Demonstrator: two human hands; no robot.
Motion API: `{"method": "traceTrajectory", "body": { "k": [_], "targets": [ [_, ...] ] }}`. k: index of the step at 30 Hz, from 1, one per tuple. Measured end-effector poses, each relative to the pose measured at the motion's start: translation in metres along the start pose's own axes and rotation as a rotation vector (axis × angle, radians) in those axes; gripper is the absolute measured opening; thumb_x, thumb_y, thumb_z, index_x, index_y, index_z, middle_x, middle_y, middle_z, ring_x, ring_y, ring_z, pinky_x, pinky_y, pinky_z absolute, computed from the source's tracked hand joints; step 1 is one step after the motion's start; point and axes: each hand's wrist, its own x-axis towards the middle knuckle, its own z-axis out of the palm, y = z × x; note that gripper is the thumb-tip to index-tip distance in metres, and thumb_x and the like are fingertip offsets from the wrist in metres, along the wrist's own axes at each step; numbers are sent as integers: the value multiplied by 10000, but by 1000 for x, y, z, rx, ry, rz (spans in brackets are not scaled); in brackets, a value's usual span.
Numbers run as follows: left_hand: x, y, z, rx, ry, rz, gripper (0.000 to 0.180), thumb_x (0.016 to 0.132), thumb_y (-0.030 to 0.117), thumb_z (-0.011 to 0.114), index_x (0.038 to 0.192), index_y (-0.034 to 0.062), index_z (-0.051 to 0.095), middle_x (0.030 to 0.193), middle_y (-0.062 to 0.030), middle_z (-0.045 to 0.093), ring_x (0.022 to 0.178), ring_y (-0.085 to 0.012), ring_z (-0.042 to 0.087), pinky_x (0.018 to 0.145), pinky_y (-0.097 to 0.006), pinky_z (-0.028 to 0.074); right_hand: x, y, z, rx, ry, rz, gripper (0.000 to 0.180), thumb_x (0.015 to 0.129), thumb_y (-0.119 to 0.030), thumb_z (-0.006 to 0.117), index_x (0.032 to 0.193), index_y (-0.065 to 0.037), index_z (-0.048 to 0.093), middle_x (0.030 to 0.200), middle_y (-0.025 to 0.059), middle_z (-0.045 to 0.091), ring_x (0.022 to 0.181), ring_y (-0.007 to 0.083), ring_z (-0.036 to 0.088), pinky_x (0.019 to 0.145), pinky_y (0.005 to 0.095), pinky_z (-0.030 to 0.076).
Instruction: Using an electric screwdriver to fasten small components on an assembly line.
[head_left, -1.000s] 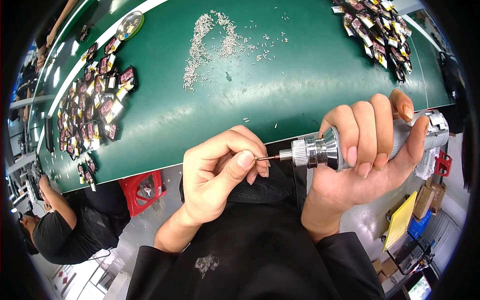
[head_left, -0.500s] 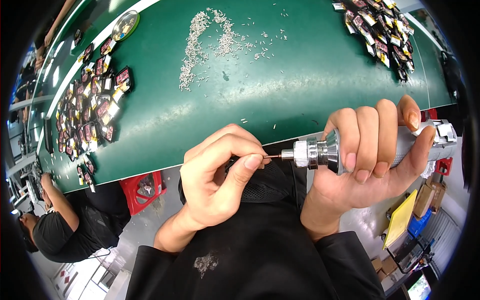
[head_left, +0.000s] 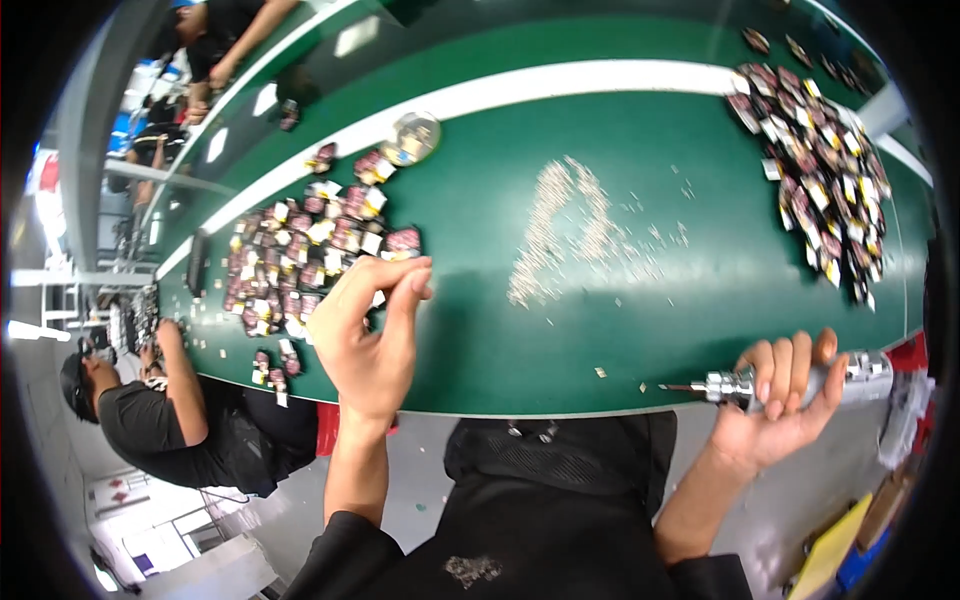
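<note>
My right hand (head_left: 780, 400) is wrapped round a silver electric screwdriver (head_left: 868, 378) at the table's near right edge. Its thin bit points left, close to a couple of loose white pieces. My left hand (head_left: 368, 335) is raised beside a heap of small dark modules (head_left: 295, 255) with white and yellow labels. Its thumb and forefinger are pinched together; whatever may be between the tips is too small to make out. The other left fingers are curled and partly hidden. Right of that hand, many tiny pale pins (head_left: 550, 215) lie scattered on the green table (head_left: 470, 340).
A second heap of labelled modules (head_left: 825, 190) lies at the right. A round shallow dish (head_left: 412, 138) stands behind the left heap. A white strip (head_left: 560, 78) runs along the far side of the table. A co-worker in black (head_left: 150, 420) sits at the left.
The bit has come away from my left fingertips. My left hand has moved up and left to the heap; my right hand has moved right with the screwdriver. The view has shifted.
</note>
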Motion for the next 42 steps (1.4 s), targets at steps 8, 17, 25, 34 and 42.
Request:
{"method": "traceTrajectory", "body": {
  "k": [8,17,25,34,42],
  "targets": [
    [152,-195,-96,694,101,-252,374,888,237,585,625,-29,560,506,-160,519,461,-245,542,503,-356,410,7,-3,-32,-17,61,10,162,995,-192,397,916,-53,418,510,-28,300,381,50,286,412,219,318],
    [188,-297,-102,557,-2,-298,339,759,-12,471,1075,-32,592,803,-146,679,676,-220,653,675,-318,515,14,1,-29,-78,164,-7,157,990,-191,405,891,-74,373,472,-31,284,341,48,249,347,199,299],
    [224,-301,-100,733,-106,-358,416,767,154,622,1147,0,554,1021,-233,630,970,-375,600,857,-420,473,15,9,-29,-75,93,2,146,990,-170,403,917,-46,376,503,-24,274,372,44,268,374,205,308],
    [212,-315,-120,743,-163,-205,339,803,47,586,1135,-20,593,1076,-216,609,983,-394,569,869,-423,449,13,3,-29,-71,87,45,142,986,-174,418,908,-59,392,493,-30,281,367,41,253,378,203,290],
    [144,-81,8,352,-422,368,383,805,4,611,1183,-19,561,1130,-167,574,975,-333,556,858,-362,455,10,-10,-26,-27,78,53,163,978,-201,399,895,-60,408,486,-20,312,363,68,285,386,231,320]
  ]
}}
